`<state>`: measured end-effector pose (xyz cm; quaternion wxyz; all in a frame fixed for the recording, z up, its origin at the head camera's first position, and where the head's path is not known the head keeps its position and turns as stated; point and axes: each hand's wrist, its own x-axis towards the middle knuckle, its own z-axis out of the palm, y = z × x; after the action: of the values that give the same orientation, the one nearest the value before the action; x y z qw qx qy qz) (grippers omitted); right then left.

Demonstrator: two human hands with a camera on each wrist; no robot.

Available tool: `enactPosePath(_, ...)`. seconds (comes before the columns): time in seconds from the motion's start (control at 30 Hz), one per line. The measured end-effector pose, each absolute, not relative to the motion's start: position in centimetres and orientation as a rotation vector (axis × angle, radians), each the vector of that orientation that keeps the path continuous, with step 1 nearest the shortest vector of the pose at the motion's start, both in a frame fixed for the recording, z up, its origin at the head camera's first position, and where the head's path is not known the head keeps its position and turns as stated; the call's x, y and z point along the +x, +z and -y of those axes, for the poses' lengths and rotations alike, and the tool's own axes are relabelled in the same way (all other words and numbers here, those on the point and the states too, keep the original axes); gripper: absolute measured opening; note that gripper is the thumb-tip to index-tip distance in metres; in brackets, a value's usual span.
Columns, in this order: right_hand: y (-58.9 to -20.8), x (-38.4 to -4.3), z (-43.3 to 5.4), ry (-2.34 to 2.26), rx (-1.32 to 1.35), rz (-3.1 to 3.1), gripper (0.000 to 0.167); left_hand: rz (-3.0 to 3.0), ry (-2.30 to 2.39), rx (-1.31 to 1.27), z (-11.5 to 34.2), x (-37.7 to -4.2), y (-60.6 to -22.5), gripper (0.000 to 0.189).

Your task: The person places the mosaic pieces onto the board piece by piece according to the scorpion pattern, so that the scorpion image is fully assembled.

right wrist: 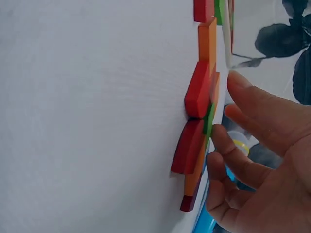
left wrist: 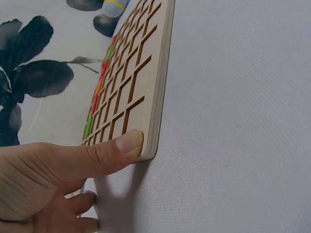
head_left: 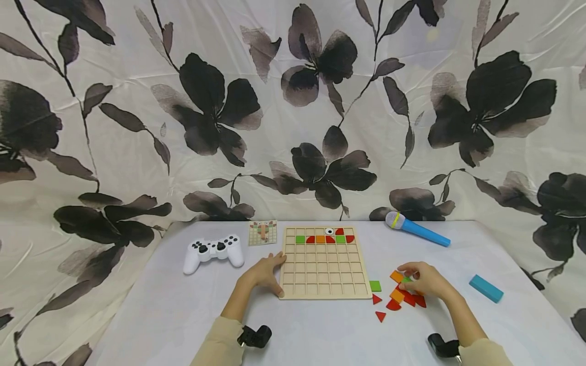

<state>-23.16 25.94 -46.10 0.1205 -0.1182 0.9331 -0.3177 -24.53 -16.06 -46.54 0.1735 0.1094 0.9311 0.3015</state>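
Board (head_left: pixel 322 268) apparently steadied by spread left hand (head_left: pixel 264 273); right hand (head_left: pixel 427 280), fingers parted, seemingly selecting among pieces (head_left: pixel 397 296); next needs pinch.

Two sleeves of plain, light-beige cloth: the left sleeve (head_left: pixel 220 341) at seven o'clock in the head view, the right sleeve (head_left: pixel 486 354) near four o'clock. At each cuff sits a small, black, rounded, elbow-shaped wrist camera, the left camera (head_left: pixel 262 336) matching the right camera (head_left: pixel 440 346). Beyond are bare human hands: the left grip (head_left: pixel 263 272), its thumbnail (left wrist: pixel 130 141) short and rounded, and the right grip (head_left: pixel 427 279).
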Motion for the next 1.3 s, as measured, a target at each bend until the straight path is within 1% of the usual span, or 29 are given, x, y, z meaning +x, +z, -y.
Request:
enactPosePath(0.2,-46.9,-23.0,-25.8,-0.916,-0.335,-2.757,0.036,-2.643,0.844,0.317,16.0,-24.4,-46.4,0.096)
enactPosePath(0.37,-47.3,-23.4,-25.2,-0.894,-0.330,-2.774,0.034,-2.643,0.832,0.310,16.0,-24.3,-46.4,0.096)
enactPosePath(0.7,-46.8,-23.8,-24.1,-0.883,-0.301,-2.775,0.025,-2.643,0.845,0.312,16.0,-24.1,-46.2,0.096)
enactPosePath(1.03,-46.9,-24.2,-24.0,-0.924,-0.315,-2.803,0.031,-2.632,0.849,0.344,16.3,-24.1,-46.2,0.098)
enactPosePath(1.3,-46.8,-23.1,-24.9,-0.991,-0.316,-2.804,0.029,-2.631,0.860,0.302,16.0,-24.3,-46.1,0.096)
